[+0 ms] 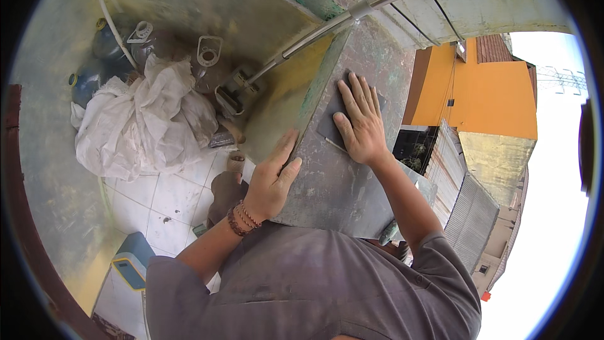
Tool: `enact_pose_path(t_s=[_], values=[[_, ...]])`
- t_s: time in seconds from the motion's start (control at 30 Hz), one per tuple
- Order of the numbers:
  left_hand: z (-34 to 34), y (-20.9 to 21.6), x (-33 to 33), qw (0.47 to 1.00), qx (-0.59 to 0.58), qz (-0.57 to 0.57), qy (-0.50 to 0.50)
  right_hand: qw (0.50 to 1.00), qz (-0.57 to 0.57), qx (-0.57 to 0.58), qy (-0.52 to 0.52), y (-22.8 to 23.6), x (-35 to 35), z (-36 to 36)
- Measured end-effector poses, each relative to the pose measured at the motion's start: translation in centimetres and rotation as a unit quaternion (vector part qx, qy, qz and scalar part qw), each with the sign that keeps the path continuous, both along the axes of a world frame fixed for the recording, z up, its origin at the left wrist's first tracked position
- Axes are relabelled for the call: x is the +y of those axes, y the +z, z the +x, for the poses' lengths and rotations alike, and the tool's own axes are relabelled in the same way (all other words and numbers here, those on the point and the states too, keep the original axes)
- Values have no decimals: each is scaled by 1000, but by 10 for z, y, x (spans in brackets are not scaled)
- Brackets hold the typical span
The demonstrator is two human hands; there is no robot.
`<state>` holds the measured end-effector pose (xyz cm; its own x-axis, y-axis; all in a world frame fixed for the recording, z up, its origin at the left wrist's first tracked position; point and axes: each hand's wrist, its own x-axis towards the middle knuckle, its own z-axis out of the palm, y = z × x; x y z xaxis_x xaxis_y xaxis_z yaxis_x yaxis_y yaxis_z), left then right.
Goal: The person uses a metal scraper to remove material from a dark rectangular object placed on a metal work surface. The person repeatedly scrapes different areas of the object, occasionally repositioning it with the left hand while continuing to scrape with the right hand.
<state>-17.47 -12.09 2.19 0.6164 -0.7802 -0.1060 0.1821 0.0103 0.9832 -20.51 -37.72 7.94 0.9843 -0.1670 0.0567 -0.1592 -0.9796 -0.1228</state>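
Fingers spread, my right hand (360, 119) lies flat over a dark grey sheet (327, 124) that looks like sandpaper, on top of a worn grey-brown ledge (321, 179). Part of the sheet shows at the left of the palm; the rest is hidden under the hand. A thin pale strip (335, 145) is visible by the sheet's near edge. My left hand (274, 179), with a beaded bracelet at the wrist, rests against the ledge's left edge. Its fingers are stretched out and nothing shows in them.
A metal pole (314, 34) with a dark grip slants across the ledge's far end. Down left are a white sack (148, 116), large bottles (88, 82) and a blue-yellow box (132, 261) on white tiles (167, 198). Beyond the ledge's right side, roofs (475, 208) lie below.
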Motion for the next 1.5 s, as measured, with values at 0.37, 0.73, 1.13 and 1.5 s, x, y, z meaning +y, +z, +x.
enact_pose_path(t_s=[0.37, 0.73, 1.13, 1.5], values=[[-21, 24, 20, 992, -49, 113, -5, 992, 3, -40, -118, -7, 9, -7], [-22, 17, 15, 991, -73, 101, 57, 998, 56, 30, 16, -1, 49, -60], [-23, 25, 11, 987, -121, 94, 50, 969, -38, -103, -222, -16, -20, -21], [-29, 17, 14, 964, -179, 132, 147, 984, -52, -39, -165, -27, -13, -49]])
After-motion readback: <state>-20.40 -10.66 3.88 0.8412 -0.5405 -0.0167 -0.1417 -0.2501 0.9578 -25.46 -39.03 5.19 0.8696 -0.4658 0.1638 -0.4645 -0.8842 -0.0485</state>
